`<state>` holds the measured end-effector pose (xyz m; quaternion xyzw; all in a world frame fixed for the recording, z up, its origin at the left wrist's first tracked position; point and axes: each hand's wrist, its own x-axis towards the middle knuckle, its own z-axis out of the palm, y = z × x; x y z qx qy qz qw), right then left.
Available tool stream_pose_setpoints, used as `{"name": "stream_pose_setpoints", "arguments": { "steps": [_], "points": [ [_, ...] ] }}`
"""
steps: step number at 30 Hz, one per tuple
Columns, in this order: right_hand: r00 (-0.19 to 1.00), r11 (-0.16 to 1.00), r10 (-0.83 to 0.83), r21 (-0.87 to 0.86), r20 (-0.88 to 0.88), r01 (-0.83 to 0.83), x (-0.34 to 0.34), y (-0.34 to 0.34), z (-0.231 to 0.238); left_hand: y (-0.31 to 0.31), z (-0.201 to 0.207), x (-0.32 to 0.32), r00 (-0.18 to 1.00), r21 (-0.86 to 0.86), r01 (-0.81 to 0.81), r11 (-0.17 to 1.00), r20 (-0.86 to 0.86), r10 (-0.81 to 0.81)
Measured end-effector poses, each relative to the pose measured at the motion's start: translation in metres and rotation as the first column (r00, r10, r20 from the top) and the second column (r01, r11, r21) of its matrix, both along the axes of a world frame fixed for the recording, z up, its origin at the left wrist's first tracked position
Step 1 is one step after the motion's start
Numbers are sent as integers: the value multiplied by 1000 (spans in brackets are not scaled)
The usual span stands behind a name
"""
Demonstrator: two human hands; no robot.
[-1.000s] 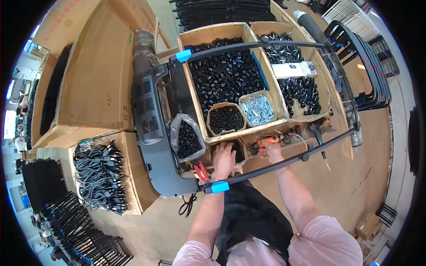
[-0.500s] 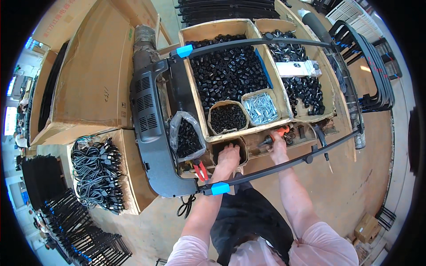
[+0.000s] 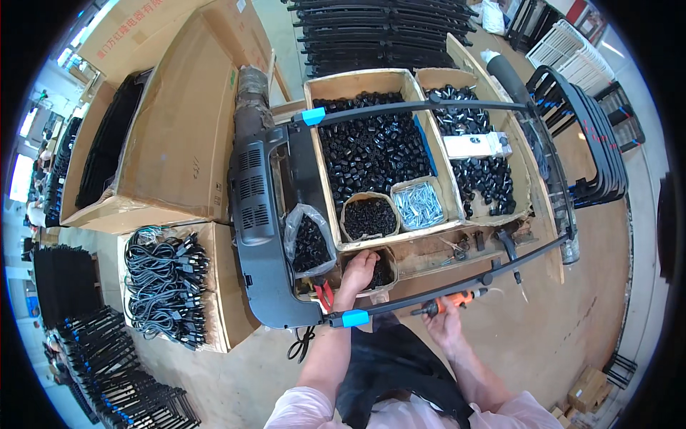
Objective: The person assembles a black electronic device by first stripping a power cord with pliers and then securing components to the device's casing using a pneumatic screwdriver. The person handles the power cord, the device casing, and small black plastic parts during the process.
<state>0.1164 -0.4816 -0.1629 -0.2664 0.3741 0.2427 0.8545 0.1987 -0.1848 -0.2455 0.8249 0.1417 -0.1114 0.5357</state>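
My right hand (image 3: 445, 323) is wrapped round an orange and black electric screwdriver (image 3: 456, 299), held level just outside the near rail of a black tubular frame (image 3: 436, 292), its bit pointing left. My left hand (image 3: 360, 270) is over the left side of a small open box (image 3: 389, 252) of tiny dark parts. The fingers of that hand are curled together; what they hold, if anything, is too small to make out. The frame has blue corner pieces (image 3: 355, 318) and joins a black vented housing (image 3: 259, 236) on the left.
Wooden bins (image 3: 332, 187) hold black knobs (image 3: 371, 154), silver screws (image 3: 419, 205) and small black parts (image 3: 369, 217). Red-handled pliers (image 3: 324, 294) lie beside a plastic bag (image 3: 309, 239) of black parts. A carton of power cords (image 3: 168, 282) stands left; black frames (image 3: 593, 143) hang right.
My right hand has drawn the electric screwdriver out of the tray, toward me and over the near rail. My left hand has lifted slightly and shifted left in the small box.
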Motion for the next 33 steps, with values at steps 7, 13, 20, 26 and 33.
{"name": "stream_pose_setpoints", "arguments": {
  "steps": [7, 13, 20, 26, 33],
  "points": [
    [996, 976, 57, -213, 74, -40, -35, 2, 61, 9, 10, -1, 861, -797, -480, 367, -508, 25],
    [914, 875, 264, -476, 309, -91, -42, 11, 133, 17, 19, -5, 927, -902, -321, 288, -361, -98],
    [558, 657, 667, -743, 493, -129, -11, 28, 212, 20, 20, -5, 959, -845, -221, 487, -279, -48],
    [249, 529, 811, -845, 530, 75, 26, 33, 250, 20, 23, -15, 976, -782, -187, 594, -216, 22],
    [39, 500, 849, -824, 527, 264, 55, 41, 275, 21, 32, -24, 987, -861, -137, 489, -160, -6]
  ]
}}
